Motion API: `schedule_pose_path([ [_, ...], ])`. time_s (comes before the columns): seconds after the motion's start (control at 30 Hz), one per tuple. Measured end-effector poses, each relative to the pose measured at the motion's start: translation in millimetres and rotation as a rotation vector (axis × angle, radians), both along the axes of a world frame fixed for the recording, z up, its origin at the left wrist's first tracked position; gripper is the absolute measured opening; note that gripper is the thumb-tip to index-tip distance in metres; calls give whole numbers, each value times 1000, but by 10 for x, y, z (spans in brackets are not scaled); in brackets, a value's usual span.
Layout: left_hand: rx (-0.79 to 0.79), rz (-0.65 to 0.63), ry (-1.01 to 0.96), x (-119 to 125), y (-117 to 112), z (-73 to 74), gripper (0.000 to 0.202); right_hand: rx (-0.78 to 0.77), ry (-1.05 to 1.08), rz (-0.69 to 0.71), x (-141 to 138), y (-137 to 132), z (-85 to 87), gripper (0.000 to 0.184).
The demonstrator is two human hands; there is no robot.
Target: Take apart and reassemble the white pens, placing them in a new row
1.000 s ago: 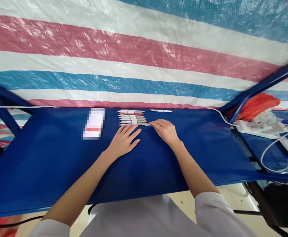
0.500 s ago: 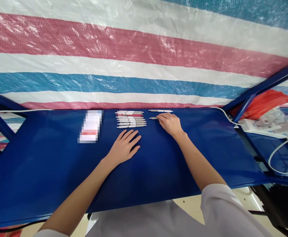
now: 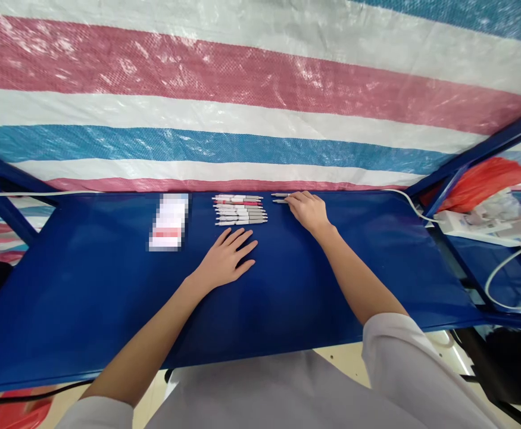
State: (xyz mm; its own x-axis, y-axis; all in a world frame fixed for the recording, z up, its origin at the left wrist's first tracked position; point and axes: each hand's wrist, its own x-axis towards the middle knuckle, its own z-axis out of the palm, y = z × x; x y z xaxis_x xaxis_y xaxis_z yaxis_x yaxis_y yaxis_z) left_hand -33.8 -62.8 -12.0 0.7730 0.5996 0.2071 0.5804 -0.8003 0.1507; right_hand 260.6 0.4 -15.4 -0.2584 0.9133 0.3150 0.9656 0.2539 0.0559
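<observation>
My left hand [image 3: 227, 259] lies flat and open on the blue table [image 3: 108, 286], fingers spread, just in front of a neat row of several white and grey pens [image 3: 240, 210]. My right hand [image 3: 308, 210] reaches to the table's far edge, right of the row. Its stretched fingers rest on two separate pens [image 3: 279, 198] that lie side by side, only their left ends showing. Both arms wear white sleeves.
A small white and red pack [image 3: 169, 221], blurred, lies left of the pen row. A striped tarp [image 3: 242, 107] hangs close behind the table. To the right are a power strip [image 3: 474, 225], white cables [image 3: 505, 274] and a red bag [image 3: 479, 182].
My right hand has slid one pen from the near end of the row back and to the right, beside the lone pen at the far edge. My left hand has stayed flat.
</observation>
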Motion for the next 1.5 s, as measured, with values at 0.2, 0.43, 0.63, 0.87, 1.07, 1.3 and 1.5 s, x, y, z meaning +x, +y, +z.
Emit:
schedule_pose_path([
  [0.2, -6, -8, -4, -6, 8, -11, 44, 25, 17, -2, 5, 40, -13, 32],
  [0.43, -4, -22, -11, -23, 40, -11, 45, 41, 35, -13, -10, 70, -38, 29],
  [0.63, -4, -17, -25, -36, 41, -20, 43, 39, 45, -26, -37, 74, -29, 30],
  [0.87, 4, -1, -30, -52, 41, -35, 44, 22, 53, -34, -56, 47, 26, 30],
  [1.07, -5, 7, -35, -68, 30, -25, 43, 13, 80, -44, -93, 8, 62, 31],
  [1.3, -5, 26, -46, -135, 27, -52, 43, -5, 151, -38, -248, -155, 151, 34],
  [1.5, -21, 59, -85, -203, 14, -87, 42, -5, 241, 4, -553, -502, 212, 32],
])
